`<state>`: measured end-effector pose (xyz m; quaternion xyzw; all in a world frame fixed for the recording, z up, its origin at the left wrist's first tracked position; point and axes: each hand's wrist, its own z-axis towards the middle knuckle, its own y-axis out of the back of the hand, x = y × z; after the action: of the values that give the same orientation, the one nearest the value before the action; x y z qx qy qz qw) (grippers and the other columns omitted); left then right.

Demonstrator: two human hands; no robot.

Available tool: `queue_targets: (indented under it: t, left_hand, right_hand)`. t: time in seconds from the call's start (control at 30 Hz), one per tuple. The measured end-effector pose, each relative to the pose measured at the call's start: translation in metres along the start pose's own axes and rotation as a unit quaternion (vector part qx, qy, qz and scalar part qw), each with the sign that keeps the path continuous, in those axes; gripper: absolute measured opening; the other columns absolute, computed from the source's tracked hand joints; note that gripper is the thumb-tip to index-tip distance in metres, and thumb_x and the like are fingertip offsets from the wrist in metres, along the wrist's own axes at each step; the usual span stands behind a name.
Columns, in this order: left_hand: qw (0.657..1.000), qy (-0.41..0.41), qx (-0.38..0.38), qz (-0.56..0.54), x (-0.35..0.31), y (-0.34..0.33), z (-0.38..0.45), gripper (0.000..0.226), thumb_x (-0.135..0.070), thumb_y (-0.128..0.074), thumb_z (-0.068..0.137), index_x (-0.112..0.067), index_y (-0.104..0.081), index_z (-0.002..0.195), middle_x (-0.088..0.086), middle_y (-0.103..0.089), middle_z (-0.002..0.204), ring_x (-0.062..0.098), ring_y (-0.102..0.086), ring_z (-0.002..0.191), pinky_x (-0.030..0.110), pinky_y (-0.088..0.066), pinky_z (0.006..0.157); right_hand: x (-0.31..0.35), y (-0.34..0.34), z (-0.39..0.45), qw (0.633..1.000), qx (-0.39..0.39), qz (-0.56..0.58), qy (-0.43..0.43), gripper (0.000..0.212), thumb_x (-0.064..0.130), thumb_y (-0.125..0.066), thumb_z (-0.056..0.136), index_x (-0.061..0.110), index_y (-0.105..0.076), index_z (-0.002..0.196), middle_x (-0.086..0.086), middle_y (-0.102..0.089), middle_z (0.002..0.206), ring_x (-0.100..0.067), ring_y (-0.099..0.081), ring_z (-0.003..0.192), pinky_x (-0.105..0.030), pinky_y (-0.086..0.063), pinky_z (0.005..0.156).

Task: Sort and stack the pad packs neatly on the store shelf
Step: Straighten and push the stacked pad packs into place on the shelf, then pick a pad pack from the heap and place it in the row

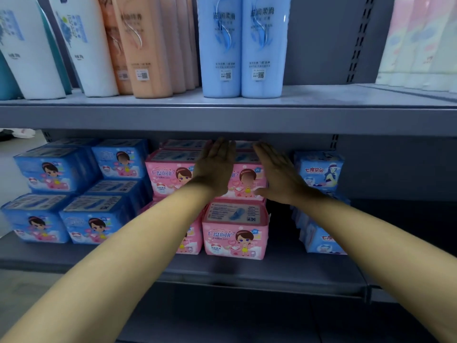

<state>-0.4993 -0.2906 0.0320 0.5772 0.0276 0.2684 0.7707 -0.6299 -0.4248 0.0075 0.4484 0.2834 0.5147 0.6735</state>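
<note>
We hold the left hand (214, 167) and right hand (277, 174) flat, fingers straight, flanking the upper pink pack (243, 183) squarely between them.

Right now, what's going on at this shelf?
A person is squaring up pad packs on the lower shelf. The left hand and right hand, fingers straight, flank the upper pink pack on the right pink stack; contact with it is likely but unclear. One pink pack sits forward beneath it. Blue packs are stacked to the left, light-blue packs to the right.
</note>
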Motion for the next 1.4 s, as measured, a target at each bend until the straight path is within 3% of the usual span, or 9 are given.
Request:
queue_targets:
  t: [0.13, 0.23, 0.4, 0.67, 0.83, 0.93, 1.13, 1.4]
  left_hand:
    - [0.999, -0.003, -0.016, -0.037, -0.027, 0.014, 0.006, 0.088, -0.029, -0.057, 0.088, -0.006, -0.001, 0.152, 0.012, 0.001, 0.160, 0.029, 0.004, 0.148, 0.046, -0.002, 0.120]
    - [0.999, -0.025, -0.025, -0.041, -0.057, 0.024, 0.012, 0.087, -0.026, -0.058, 0.086, -0.010, -0.005, 0.152, 0.010, -0.001, 0.160, 0.030, 0.002, 0.148, 0.048, -0.003, 0.119]
    - [0.997, -0.065, -0.001, -0.029, -0.122, 0.034, 0.024, 0.086, -0.030, -0.059, 0.083, -0.015, -0.010, 0.152, 0.012, 0.001, 0.160, 0.030, 0.005, 0.147, 0.051, -0.002, 0.118]
    - [0.990, -0.124, 0.040, -0.054, -0.261, 0.053, 0.043, 0.082, -0.024, -0.058, 0.088, -0.015, -0.008, 0.152, 0.007, 0.004, 0.160, 0.025, 0.010, 0.148, 0.050, 0.001, 0.117]
    - [0.980, -0.175, 0.054, -0.071, -0.356, 0.073, 0.050, 0.084, -0.024, -0.059, 0.086, -0.016, -0.007, 0.152, 0.010, 0.002, 0.160, 0.028, 0.008, 0.147, 0.051, -0.003, 0.116]
    - [0.973, -0.203, 0.067, -0.088, -0.407, 0.081, 0.051, 0.084, -0.023, -0.060, 0.087, -0.019, -0.008, 0.152, 0.010, 0.002, 0.160, 0.028, 0.008, 0.147, 0.052, -0.002, 0.116]
    - [0.960, -0.252, 0.084, -0.089, -0.499, 0.087, 0.052, 0.082, -0.018, -0.057, 0.087, -0.023, -0.009, 0.152, 0.011, -0.001, 0.160, 0.027, 0.008, 0.147, 0.055, -0.001, 0.116]
    - [0.944, -0.290, 0.136, -0.081, -0.572, 0.080, 0.090, 0.083, -0.018, -0.053, 0.090, -0.026, 0.000, 0.153, 0.011, 0.006, 0.160, 0.028, 0.009, 0.147, 0.058, -0.001, 0.116]
  right_hand:
    - [-0.014, 0.012, -0.023, 0.999, -0.030, 0.029, -0.019, 0.103, 0.037, -0.074, 0.076, 0.014, -0.008, 0.152, -0.007, -0.009, 0.159, -0.022, -0.008, 0.146, -0.043, -0.015, 0.117]
    - [-0.036, 0.022, -0.047, 0.996, -0.018, 0.050, -0.066, 0.098, 0.035, -0.071, 0.080, 0.015, -0.006, 0.152, -0.009, -0.005, 0.159, -0.023, -0.006, 0.147, -0.040, -0.015, 0.118]
    - [-0.087, 0.044, -0.104, 0.987, 0.004, 0.047, -0.154, 0.089, 0.038, -0.063, 0.087, 0.020, -0.005, 0.152, -0.005, 0.000, 0.160, -0.028, -0.017, 0.144, -0.041, -0.024, 0.114]
    - [-0.182, 0.099, -0.225, 0.950, 0.109, 0.059, -0.287, 0.096, 0.043, -0.065, 0.085, 0.023, 0.001, 0.152, -0.005, -0.001, 0.160, -0.028, -0.019, 0.143, -0.037, -0.030, 0.112]
    - [-0.236, 0.131, -0.297, 0.926, 0.131, 0.068, -0.348, 0.091, 0.044, -0.066, 0.084, 0.022, -0.009, 0.152, -0.010, -0.017, 0.155, -0.030, -0.027, 0.139, -0.038, -0.033, 0.111]
    - [-0.266, 0.148, -0.340, 0.905, 0.151, 0.063, -0.393, 0.089, 0.045, -0.064, 0.086, 0.016, -0.012, 0.151, -0.013, -0.013, 0.156, -0.030, -0.024, 0.141, -0.038, -0.031, 0.113]
    - [-0.320, 0.170, -0.419, 0.863, 0.169, 0.091, -0.466, 0.084, 0.044, -0.061, 0.088, 0.017, -0.013, 0.151, -0.008, -0.011, 0.157, -0.029, -0.027, 0.140, -0.036, -0.031, 0.111]
    - [-0.381, 0.170, -0.456, 0.842, 0.135, 0.109, -0.511, 0.082, 0.042, -0.062, 0.089, 0.016, -0.016, 0.151, -0.010, -0.015, 0.156, -0.028, -0.032, 0.137, -0.033, -0.033, 0.110]
